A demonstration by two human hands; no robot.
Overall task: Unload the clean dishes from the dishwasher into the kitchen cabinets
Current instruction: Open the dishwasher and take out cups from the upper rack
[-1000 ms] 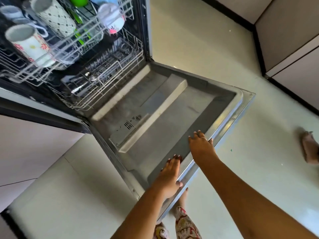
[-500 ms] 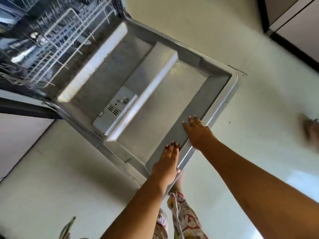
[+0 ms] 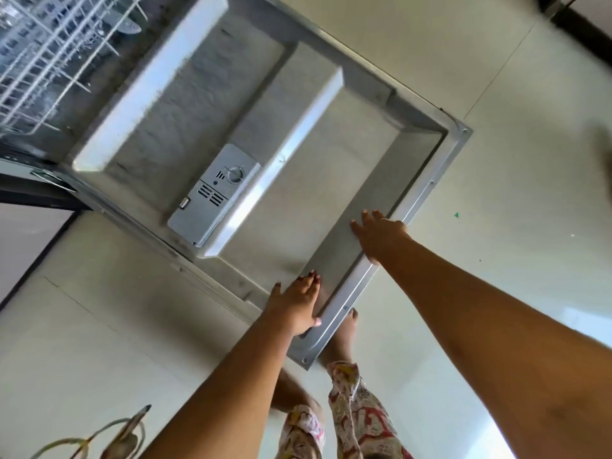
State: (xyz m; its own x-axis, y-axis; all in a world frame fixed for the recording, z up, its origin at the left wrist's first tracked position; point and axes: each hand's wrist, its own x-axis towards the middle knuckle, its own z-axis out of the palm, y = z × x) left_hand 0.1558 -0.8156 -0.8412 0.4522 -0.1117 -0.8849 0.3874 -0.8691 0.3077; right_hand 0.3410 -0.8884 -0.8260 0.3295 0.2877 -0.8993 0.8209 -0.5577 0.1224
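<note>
The steel dishwasher door [image 3: 331, 180] hangs open and fills the middle of the view, inner side up. My left hand [image 3: 296, 304] lies on its near edge by the corner, fingers flat on the inner face and thumb hooked round the rim. Further along the same edge, my right hand [image 3: 379, 235] holds the rim with fingers spread over the inner lip. The white wire lower rack [image 3: 43, 61] shows at the top left inside the machine. No dishes can be made out in it; the picture is blurred there.
A grey detergent dispenser [image 3: 215, 193] sits in the door's inner panel. My bare foot [image 3: 344, 332] stands just under the door's near corner. A pale cabinet front [image 3: 26, 240] is at the left, a dark cabinet base [image 3: 583, 24] at the top right. Pale floor tiles [image 3: 496, 77] surround the door.
The door has swung further down with both hands on its edge. The view has dropped: the upper rack with its mugs has left the frame.
</note>
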